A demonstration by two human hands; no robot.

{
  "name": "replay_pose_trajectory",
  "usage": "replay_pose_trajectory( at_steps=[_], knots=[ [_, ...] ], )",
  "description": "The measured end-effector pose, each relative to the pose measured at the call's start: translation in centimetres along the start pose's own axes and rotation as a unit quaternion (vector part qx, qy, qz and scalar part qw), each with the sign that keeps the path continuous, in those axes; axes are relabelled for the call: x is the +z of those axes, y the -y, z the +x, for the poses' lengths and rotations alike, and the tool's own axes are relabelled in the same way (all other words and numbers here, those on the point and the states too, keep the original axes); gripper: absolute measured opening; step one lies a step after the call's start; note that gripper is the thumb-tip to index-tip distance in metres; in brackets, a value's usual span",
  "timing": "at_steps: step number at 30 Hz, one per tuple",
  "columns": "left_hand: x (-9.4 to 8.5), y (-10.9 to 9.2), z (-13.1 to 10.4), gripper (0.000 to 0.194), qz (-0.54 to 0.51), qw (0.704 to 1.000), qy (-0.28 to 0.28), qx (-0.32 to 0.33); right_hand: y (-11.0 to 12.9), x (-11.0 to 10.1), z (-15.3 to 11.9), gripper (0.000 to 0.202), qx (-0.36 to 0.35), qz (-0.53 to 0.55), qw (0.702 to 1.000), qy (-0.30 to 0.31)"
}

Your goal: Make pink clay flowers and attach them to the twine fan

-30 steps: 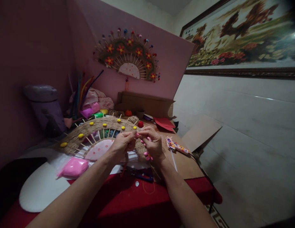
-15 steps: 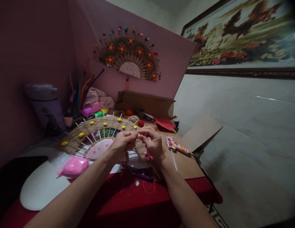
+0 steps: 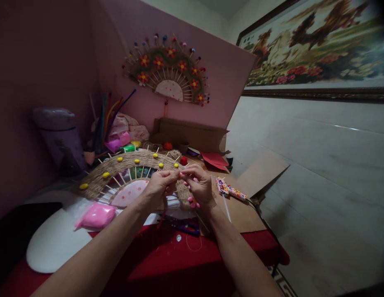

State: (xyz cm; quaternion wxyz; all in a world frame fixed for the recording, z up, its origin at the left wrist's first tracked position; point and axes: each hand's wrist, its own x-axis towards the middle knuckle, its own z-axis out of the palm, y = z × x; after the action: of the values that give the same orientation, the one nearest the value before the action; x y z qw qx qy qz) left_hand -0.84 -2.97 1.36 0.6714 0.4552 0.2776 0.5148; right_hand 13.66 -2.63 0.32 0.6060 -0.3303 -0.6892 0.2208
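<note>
Over the right part of a twine-woven fan (image 3: 97, 178), my left hand (image 3: 161, 185) and my right hand (image 3: 198, 185) meet at the fingertips. Both are closed in a pinch on a small piece of pink clay (image 3: 181, 174), partly hidden by the fingers. Yellow clay dots (image 3: 136, 161) sit along the twine band, and wooden sticks run down to a pale half-round base (image 3: 130, 194) with pink spots. Just below my right hand, a pink clay flower (image 3: 193, 202) shows on the fan's right end. More pink petals peek out beside my right fingers.
A bag of pink clay (image 3: 97, 215) and a white disc (image 3: 55, 243) lie at left. Scissors (image 3: 187, 227) rest in front on the red cloth (image 3: 167, 264). A flower-patterned glue gun (image 3: 232, 190) lies on cardboard at right. A finished fan (image 3: 169, 88) hangs behind.
The hands stay almost in place, with only slight finger movement around the pink clay. A little more pink shows beside the right fingers now.
</note>
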Motion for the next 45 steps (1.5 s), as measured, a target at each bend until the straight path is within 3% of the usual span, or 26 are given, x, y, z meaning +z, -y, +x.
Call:
replay_pose_trajectory(
  at_steps=[14,37,45],
  knots=[
    [0.08,-0.23,-0.10,0.036,-0.005,1.000,-0.004,-0.010,0.09,0.01,0.04,0.010,-0.008,-0.006,1.000,0.014],
    [-0.09,0.03,0.08,0.041,-0.014,1.000,-0.004,-0.009,0.10,0.13,0.02,0.006,-0.007,0.004,1.000,-0.005],
    [-0.13,0.16,0.08,0.044,-0.013,1.000,0.003,-0.019,-0.24,0.14,0.02,0.004,-0.037,-0.015,0.999,0.000]
  ],
)
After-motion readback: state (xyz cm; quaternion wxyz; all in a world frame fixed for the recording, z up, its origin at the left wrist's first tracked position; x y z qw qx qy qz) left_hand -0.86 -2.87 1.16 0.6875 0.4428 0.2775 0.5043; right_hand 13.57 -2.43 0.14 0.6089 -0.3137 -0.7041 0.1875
